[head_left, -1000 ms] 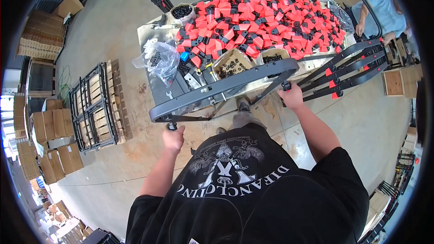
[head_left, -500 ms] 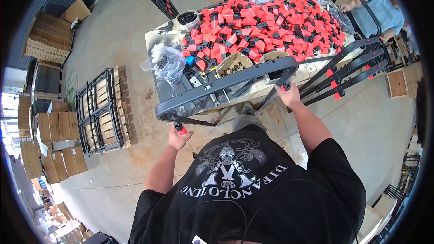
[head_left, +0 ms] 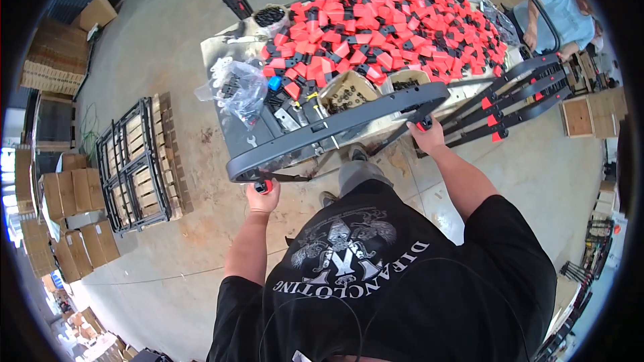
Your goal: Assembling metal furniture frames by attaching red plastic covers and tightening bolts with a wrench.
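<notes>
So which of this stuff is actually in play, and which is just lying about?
In play:
- grey frame, held at both ends
- left hand on its red-tipped end
- right hand on the other end

Lying about:
- red parts heaped on the table
- plastic bag
- box of fasteners
- black racks on the floor
- cartons

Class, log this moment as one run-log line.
left hand: grips frame end | right hand: grips other end | dark curved frame: held above table
</notes>
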The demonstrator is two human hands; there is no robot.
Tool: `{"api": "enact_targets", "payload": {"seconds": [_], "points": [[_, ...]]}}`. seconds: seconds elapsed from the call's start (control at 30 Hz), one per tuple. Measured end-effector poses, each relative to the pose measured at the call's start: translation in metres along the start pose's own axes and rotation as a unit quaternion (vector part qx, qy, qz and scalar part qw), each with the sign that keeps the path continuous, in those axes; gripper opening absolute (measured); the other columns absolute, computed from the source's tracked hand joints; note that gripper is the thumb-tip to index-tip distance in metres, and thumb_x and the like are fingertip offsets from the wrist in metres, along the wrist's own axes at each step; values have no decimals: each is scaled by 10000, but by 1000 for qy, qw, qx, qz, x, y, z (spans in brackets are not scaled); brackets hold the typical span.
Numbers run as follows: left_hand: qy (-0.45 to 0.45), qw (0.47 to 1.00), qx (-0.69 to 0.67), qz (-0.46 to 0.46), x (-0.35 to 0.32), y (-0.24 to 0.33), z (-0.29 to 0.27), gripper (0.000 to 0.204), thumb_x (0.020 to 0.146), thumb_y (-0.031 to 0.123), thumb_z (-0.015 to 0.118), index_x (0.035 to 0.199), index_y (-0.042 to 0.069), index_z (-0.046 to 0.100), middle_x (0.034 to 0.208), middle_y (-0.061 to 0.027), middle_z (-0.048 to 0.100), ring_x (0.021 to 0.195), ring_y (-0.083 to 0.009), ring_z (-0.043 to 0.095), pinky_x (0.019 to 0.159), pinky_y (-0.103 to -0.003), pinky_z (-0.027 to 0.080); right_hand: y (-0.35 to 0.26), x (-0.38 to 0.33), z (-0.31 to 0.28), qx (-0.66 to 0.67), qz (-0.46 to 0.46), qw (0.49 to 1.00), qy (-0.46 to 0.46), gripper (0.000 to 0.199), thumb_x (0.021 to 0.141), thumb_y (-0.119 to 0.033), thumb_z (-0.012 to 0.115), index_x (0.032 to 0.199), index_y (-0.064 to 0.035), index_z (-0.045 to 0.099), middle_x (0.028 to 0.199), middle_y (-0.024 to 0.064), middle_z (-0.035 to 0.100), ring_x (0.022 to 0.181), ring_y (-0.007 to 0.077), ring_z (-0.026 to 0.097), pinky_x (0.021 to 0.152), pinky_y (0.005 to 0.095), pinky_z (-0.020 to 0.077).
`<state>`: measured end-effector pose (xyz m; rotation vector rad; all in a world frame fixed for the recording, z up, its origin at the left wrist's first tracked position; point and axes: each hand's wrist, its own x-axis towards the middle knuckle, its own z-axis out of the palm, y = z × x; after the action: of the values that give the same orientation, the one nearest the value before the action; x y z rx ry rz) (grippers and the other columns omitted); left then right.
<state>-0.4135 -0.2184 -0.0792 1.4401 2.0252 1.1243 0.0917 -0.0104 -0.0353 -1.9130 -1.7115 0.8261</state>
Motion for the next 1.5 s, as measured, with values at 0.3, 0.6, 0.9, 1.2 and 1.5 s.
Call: {"api": "enact_targets", "payload": {"seconds": [0.3, 0.6, 0.9, 1.2, 1.5], "points": [[-41, 999, 8, -17, -3, 24, -3, 373, 821, 64, 723, 1168, -14, 610, 1003, -74, 689, 896, -160, 662, 837, -305, 524, 2, 6, 12, 74, 6, 996, 52, 504, 795, -401, 774, 1139, -44, 679, 971, 224, 723, 974, 408, 686, 878, 440, 536], [-58, 996, -44, -56, -2, 29, -3, 348, 811, 60, 739, 1114, 8, 575, 1013, -70, 659, 945, -166, 649, 887, -309, 510, -81, -24, -113, 5, -70, 996, 58, 787, 731, -548, 843, 1240, 11, 624, 997, 144, 682, 860, 245, 652, 809, 359, 530], [-75, 994, 36, -64, -4, 36, -13, 468, 843, 224, 745, 1179, -37, 549, 1044, -95, 680, 962, -207, 672, 902, -333, 515, -372, 59, -77, 277, -384, 880, 44, 304, 901, -329, 724, 905, -37, 642, 757, 77, 659, 680, 170, 627, 637, 332, 508], [-272, 909, 294, -112, 51, -9, -116, 442, 844, 94, 663, 1283, 53, 625, 1284, -156, 677, 1176, -272, 656, 961, -404, 531, -369, 99, 35, -128, -353, 885, -275, 332, 840, -313, 691, 938, 3, 681, 875, 195, 710, 846, 368, 694, 739, 450, 536], [-102, 960, 259, 21, 319, 38, -62, 295, 912, 228, 600, 1145, 82, 706, 1186, -197, 697, 1102, -383, 663, 949, -441, 531, -348, 95, 35, -216, -302, 839, -398, 407, 835, -337, 657, 1003, 32, 698, 973, 244, 710, 951, 385, 694, 835, 476, 539]]}}
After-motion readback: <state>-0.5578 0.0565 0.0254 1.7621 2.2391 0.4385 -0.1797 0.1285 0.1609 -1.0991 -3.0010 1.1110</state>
